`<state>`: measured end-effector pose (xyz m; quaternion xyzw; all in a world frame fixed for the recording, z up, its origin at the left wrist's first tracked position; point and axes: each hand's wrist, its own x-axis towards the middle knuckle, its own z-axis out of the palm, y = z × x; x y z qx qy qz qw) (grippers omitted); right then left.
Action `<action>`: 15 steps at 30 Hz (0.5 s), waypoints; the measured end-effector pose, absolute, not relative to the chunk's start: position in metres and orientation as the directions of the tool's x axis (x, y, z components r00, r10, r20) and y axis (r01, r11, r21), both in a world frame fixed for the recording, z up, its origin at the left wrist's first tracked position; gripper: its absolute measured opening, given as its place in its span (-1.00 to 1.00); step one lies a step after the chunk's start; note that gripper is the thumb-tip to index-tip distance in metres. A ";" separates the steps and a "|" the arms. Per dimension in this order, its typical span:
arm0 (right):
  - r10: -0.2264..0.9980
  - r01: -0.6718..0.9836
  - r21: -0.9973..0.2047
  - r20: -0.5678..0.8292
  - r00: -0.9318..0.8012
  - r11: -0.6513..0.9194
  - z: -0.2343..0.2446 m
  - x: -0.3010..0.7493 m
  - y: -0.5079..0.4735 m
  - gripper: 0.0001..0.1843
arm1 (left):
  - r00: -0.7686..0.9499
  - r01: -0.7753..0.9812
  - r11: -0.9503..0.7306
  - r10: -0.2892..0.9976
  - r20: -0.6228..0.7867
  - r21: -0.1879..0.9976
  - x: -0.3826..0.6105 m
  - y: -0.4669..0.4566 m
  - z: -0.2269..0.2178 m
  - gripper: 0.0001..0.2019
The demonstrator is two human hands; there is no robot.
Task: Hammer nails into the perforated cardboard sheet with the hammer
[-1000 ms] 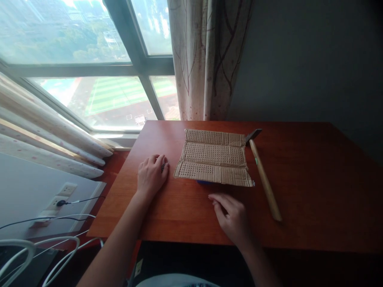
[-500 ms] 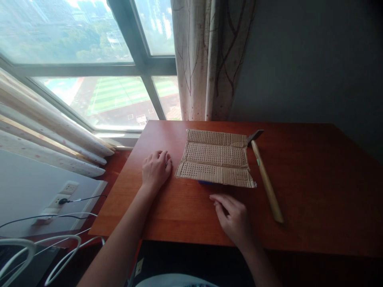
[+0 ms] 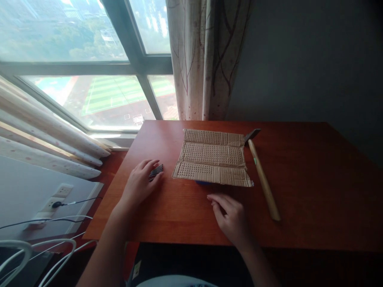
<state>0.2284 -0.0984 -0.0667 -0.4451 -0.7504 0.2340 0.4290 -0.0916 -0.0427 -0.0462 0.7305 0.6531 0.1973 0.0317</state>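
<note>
My left hand (image 3: 139,181) is on the table's left side with thumb and fingers apart. A bundle of thin dark metal nails (image 3: 156,171) lies between them, partly hidden by the hand. Right of it is a creased sheet of corrugated cardboard (image 3: 214,153) with rows of small holes, raised on something blue (image 3: 202,182) that is mostly covered. Just in front of the sheet, my right hand (image 3: 230,215) rests on the tabletop, fingers loosely curled and thumb near the index fingertip. Nothing shows in it. A hammer with a wooden handle (image 3: 265,181) lies to the right.
The hammer's dark metal head (image 3: 253,135) is by the cardboard's far right corner. The brown wooden table (image 3: 323,187) reaches towards the dark wall. At the left are a window, curtains (image 3: 44,139), a wall socket with a plug (image 3: 56,204) and white cables (image 3: 72,247).
My left hand has shifted left and towards me and opened up, so the nails it covered now show. My right hand has kept its pose. The view has turned slightly.
</note>
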 end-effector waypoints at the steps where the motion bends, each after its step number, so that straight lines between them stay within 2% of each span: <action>1: 0.869 0.468 -0.732 0.435 -0.237 0.495 -0.066 0.228 -0.098 -0.68 | 0.082 0.936 -0.156 0.968 0.235 0.316 -0.096 -0.047 -0.047 -0.59; 15: 0.865 0.476 -0.724 0.448 -0.228 0.500 -0.067 0.228 -0.097 -0.69 | 0.056 0.923 -0.145 0.967 0.250 0.357 -0.099 -0.049 -0.053 -0.69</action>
